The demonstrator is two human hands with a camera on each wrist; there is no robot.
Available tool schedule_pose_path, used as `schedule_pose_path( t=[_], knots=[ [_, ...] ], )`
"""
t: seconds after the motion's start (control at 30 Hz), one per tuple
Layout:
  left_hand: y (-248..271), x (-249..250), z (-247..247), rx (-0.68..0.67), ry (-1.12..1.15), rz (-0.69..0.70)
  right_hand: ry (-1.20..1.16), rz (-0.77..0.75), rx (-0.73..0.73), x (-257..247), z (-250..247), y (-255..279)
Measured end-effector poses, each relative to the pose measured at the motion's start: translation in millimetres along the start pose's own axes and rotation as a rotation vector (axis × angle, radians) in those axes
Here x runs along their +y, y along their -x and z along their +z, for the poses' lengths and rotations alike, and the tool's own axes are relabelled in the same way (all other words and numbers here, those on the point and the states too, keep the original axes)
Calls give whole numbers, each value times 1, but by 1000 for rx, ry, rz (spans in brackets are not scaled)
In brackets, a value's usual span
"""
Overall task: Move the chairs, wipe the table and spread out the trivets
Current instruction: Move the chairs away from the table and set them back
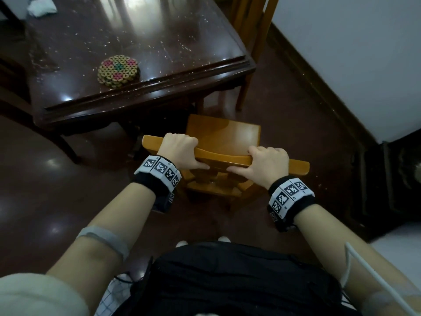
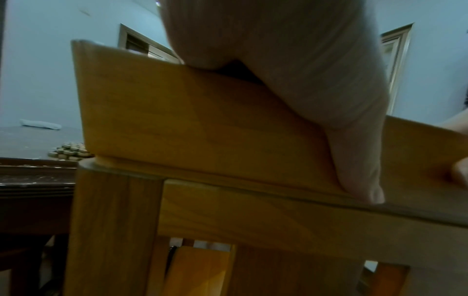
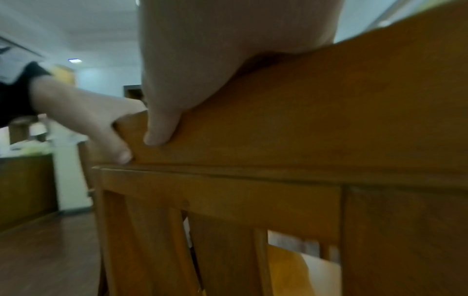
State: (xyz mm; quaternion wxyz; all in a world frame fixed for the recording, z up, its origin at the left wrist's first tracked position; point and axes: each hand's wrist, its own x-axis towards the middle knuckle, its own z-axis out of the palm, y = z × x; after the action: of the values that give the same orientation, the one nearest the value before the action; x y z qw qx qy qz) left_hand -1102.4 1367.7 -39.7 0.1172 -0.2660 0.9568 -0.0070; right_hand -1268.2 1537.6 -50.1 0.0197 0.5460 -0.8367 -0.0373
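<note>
Gripping the top rail of the honey-coloured slatted wooden chair (image 1: 224,142), both hands, left hand (image 1: 180,151) and right hand (image 1: 265,166), clamp apart; stiff, probably weighty; that rail suits hauling.

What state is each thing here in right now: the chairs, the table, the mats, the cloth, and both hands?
Near chair: pulled clear of the table, gripped by its top rail.
Far chair: pushed up against the table's far side.
Table: unwiped, speckled with crumbs.
Trivets: stacked in one pile, not spread.
White cloth: crumpled at the far corner, untouched.
Left hand: fingers curled over the rail.
Right hand: gripping the rail likewise.
</note>
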Motion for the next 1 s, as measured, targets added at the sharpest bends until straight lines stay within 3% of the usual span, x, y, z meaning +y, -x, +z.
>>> schedule_pose_path(
  t=[0.07, 0.2, 0.77, 1.0],
  knots=[
    [4, 1, 1, -16, 6, -14, -27, 30, -43, 2, -1, 4],
    [15, 7, 3, -15, 7, -53, -58, -47, -98, 5, -3, 5],
    [80, 50, 16, 37, 19, -283, 19, -355, -31, 17, 0, 10],
    [94, 45, 23, 32, 85, -382, 6, -520, 54, 6, 3, -26]
  ],
)
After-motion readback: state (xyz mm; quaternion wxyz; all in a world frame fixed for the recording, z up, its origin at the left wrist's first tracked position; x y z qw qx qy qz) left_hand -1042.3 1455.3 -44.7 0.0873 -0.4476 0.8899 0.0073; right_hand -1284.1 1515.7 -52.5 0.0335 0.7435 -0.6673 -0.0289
